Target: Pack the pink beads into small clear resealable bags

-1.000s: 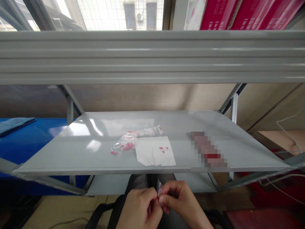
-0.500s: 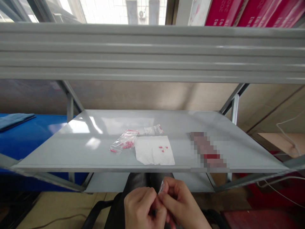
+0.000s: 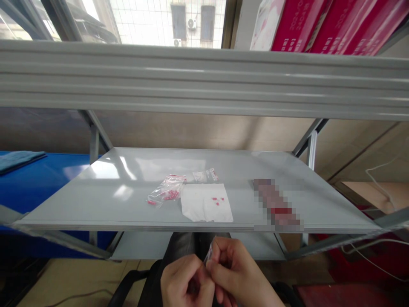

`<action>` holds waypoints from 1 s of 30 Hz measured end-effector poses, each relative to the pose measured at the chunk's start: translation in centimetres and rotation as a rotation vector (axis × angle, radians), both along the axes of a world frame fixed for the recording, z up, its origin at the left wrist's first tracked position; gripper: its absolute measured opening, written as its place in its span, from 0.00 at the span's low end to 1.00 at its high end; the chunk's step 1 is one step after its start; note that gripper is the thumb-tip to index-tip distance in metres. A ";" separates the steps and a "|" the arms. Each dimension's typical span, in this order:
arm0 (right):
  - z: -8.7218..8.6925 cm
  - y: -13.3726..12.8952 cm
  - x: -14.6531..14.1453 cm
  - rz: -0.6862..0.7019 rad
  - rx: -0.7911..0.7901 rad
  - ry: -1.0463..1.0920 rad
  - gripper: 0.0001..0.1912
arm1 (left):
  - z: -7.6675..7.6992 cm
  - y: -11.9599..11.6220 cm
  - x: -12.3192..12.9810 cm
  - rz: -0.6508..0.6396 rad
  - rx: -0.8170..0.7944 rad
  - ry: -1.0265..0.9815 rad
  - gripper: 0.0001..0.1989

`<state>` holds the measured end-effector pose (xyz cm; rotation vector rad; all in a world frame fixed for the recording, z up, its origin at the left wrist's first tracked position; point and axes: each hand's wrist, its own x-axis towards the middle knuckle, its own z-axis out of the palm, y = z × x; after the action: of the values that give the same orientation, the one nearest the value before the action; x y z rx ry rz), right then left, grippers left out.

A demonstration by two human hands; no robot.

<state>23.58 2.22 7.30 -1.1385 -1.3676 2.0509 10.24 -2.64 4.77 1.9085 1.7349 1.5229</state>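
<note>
Below the table's front edge, above my lap, my left hand [image 3: 188, 280] and my right hand [image 3: 236, 269] are closed and meet at the fingertips. A small piece of clear plastic [image 3: 208, 254], maybe a little bag, shows between the thumb and fingers of my right hand. What my left fingers pinch is hidden behind the knuckles. On the table beyond lies a white paper sheet [image 3: 198, 209] with several small red-pink pieces [image 3: 217, 204] on it. A clear zip bag [image 3: 168, 186] holding more red pieces lies to its left, and a smaller clear packet [image 3: 204, 175] sits behind it.
A pixelated reddish object [image 3: 276, 202] lies on the right of the grey table [image 3: 105, 196]. A ribbed metal shelf beam [image 3: 204, 81] crosses above, with magenta boxes [image 3: 332, 27] on top. A blue surface [image 3: 57, 181] bearing a folded cloth [image 3: 21, 160] is at left.
Both hands have shifted slightly left in view, still meeting at the fingertips. The view has tilted a little, showing more of the magenta boxes. The things on the table stay put.
</note>
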 end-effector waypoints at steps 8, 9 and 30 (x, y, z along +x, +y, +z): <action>-0.2 0.1 0.1 -0.112 0.003 0.140 0.08 | 0.2 0.1 -0.6 -0.148 -0.199 -0.166 0.19; -0.1 0.3 0.1 -0.119 0.036 0.118 0.08 | 0.3 0.0 -0.6 -0.128 -0.148 -0.149 0.19; 1.3 2.3 2.1 -0.079 0.574 -0.330 0.04 | -0.1 2.3 -0.7 -0.392 -0.161 -0.118 0.28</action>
<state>25.65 4.51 8.57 -1.2596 -1.8696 1.3090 9.57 -0.31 4.63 1.8930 1.2939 1.2809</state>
